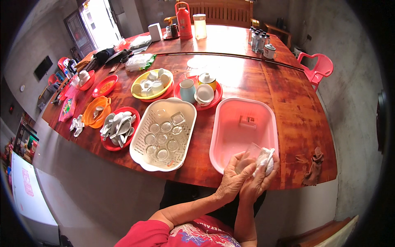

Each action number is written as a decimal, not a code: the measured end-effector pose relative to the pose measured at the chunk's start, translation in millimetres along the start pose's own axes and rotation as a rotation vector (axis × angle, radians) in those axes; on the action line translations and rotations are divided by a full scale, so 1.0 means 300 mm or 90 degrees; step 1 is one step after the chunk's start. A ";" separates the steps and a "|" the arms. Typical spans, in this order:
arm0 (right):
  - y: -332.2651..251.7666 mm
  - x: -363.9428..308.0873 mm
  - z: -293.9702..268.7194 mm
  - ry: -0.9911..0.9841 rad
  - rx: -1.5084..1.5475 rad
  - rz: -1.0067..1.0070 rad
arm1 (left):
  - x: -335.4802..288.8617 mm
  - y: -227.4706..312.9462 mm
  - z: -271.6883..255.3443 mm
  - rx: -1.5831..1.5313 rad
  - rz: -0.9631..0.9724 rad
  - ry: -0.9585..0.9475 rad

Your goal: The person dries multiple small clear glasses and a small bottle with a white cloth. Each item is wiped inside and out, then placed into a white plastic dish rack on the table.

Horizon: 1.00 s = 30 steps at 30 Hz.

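My left hand [233, 180] is closed around a clear drinking glass [254, 151], held tilted above the near edge of a pink plastic basin [230, 138]. In my right hand [257, 184] a white cloth [268, 164] is bunched against the side and end of that glass. Another clear piece, apparently a glass [248, 121], lies inside the basin. To the left stands a cream perforated basket [140, 136] with several clear glasses [162, 154] in it, their rims showing as circles.
Left of the basket, a red dish holds white spoons [119, 125]. Behind are a yellow basin of white cups [153, 84] and a red tray with a pale blue mug [187, 90] and other cups. A brown rag [314, 166] lies at the table's right edge.
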State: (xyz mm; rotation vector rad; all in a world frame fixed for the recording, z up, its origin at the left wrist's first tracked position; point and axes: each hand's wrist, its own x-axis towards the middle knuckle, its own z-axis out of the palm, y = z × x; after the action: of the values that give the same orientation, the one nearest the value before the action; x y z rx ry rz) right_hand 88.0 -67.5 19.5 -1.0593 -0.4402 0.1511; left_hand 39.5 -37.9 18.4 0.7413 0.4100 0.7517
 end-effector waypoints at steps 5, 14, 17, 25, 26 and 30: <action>-0.020 0.106 -0.038 -0.103 0.245 0.108 | -0.031 0.046 -0.009 0.160 -0.017 -0.095; -0.027 -0.016 -0.018 -0.145 0.062 0.081 | 0.002 0.027 -0.077 0.255 0.085 -0.022; -0.021 -0.085 0.001 -0.153 0.000 -0.023 | 0.007 0.041 -0.079 0.131 0.086 -0.011; -0.158 0.082 -0.039 -0.394 -0.114 -0.002 | -0.020 0.081 -0.110 0.247 0.164 -0.252; -0.163 0.104 -0.050 -0.429 -0.128 0.020 | -0.022 0.108 -0.092 0.282 0.188 -0.275; -0.145 0.133 -0.086 -0.349 0.005 0.250 | -0.039 0.184 -0.095 0.591 0.146 -0.292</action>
State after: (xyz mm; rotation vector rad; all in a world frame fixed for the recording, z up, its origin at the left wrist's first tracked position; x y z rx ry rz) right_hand 131.1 -96.6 57.7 -1.0818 -0.7171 0.8047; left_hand -10.5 -5.9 40.4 1.8157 0.2389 0.5551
